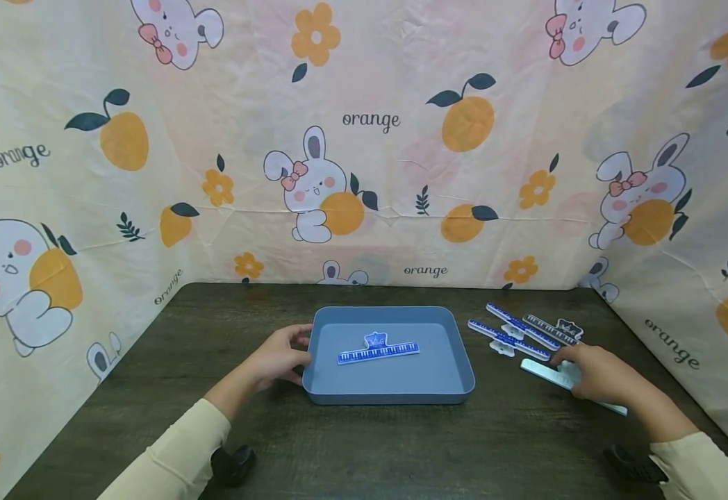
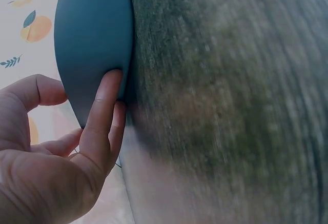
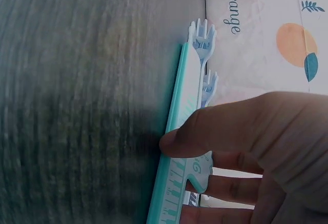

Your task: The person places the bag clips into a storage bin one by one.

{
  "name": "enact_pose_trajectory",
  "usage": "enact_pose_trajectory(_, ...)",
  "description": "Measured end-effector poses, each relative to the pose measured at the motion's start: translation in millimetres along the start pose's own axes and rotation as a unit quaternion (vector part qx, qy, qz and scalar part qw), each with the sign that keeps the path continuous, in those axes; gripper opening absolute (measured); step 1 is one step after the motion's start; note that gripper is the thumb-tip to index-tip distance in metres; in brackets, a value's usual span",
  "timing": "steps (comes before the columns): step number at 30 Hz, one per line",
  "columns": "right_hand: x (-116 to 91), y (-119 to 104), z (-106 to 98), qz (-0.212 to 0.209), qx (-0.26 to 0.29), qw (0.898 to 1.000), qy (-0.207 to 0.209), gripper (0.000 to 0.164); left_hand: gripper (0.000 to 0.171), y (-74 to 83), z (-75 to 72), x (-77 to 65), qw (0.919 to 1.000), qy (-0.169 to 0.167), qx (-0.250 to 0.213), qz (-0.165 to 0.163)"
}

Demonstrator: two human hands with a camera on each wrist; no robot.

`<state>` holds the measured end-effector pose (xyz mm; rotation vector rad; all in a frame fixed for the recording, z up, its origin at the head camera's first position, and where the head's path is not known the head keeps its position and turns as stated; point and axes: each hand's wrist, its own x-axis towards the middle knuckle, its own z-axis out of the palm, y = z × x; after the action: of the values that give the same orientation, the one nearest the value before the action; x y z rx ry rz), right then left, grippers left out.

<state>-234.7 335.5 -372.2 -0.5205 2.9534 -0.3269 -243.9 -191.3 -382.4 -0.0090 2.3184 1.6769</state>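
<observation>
A shallow blue tray [image 1: 395, 399] sits on the dark table, holding one blue-and-white clip [image 1: 378, 351] with a piano-key pattern. My left hand [image 1: 279, 357] is at the tray's left side, fingertips touching its outer wall; up close, the fingers [image 2: 105, 93] rest on that wall. To the right of the tray, my right hand [image 1: 601, 375] pinches a long mint-green piano-key clip [image 1: 545, 373] near its middle. The right thumb [image 3: 189, 137] lies on the clip's near face, with other fingers behind it.
Two blue clips [image 1: 523, 325] [image 1: 508, 338] and a black-and-white clip [image 1: 551, 329] lie right of the tray, just beyond my right hand. A patterned cloth [image 1: 395, 173] hangs round the back and sides of the table [image 1: 401, 451].
</observation>
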Motion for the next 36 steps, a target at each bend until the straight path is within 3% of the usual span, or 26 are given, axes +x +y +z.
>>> enact_pose_trajectory(36,10.5,-38.0,-19.9,-0.041,-0.016,0.999,-0.008,0.042,0.072,-1.5,0.6,1.3,1.0000,0.002,0.003,0.006)
